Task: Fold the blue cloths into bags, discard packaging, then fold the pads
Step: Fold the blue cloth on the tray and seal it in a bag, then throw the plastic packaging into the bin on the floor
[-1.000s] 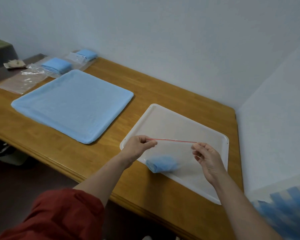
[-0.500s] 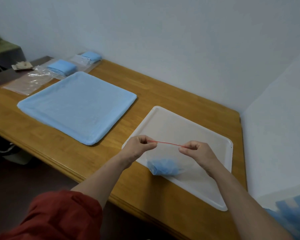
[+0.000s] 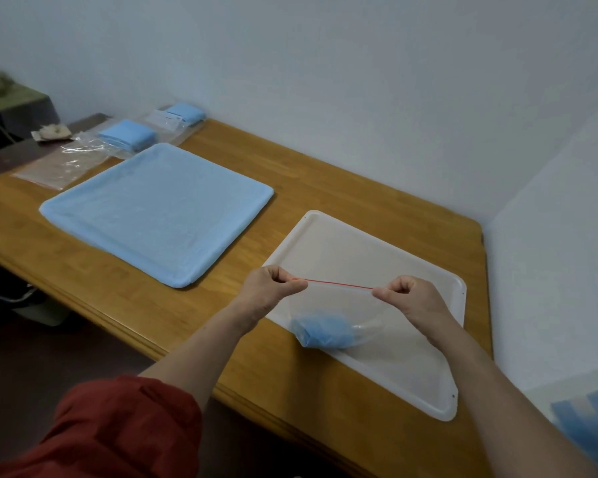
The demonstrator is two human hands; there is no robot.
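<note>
WRAPPING UP: A clear bag (image 3: pixel 342 307) is held up over the near part of a white tray (image 3: pixel 328 236) on a wooden table (image 3: pixel 342 181), with its red zip strip (image 3: pixel 332 283) drawn taut between 2 hands. The strip's left end is pinched between the thumb and curled fingers of the left hand (image 3: pixel 266 294). The right end is pinched the same way by the right hand (image 3: pixel 411 301).

1 second ago the right hand's fingers were loose and spread at that end. Half a second ago they had closed on the strip, and that pinch has been kept, the strip now pulled into a straight line. The left hand's pinch is unchanged throughout.

A folded blue cloth (image 3: pixel 325 334) is seen bunched in the bag's lower left corner, over the tray's near rim. Whether it touches the tray cannot be told.

The change is judged to mean that the bag's mouth is being pressed closed and this cloth's packing is nearly finished. Whether the seal is shut along its full length cannot be told.

At the far left, a nearer packed cloth (image 3: pixel 126 136) and a farther packed cloth (image 3: pixel 185 113) lie in plastic beside an empty plastic sleeve (image 3: pixel 59 167). The large blue pad (image 3: pixel 159 212) lies flat and unfolded left of the tray and apart from it. Discarding the packaging and folding the pads are judged still to be done.
</note>
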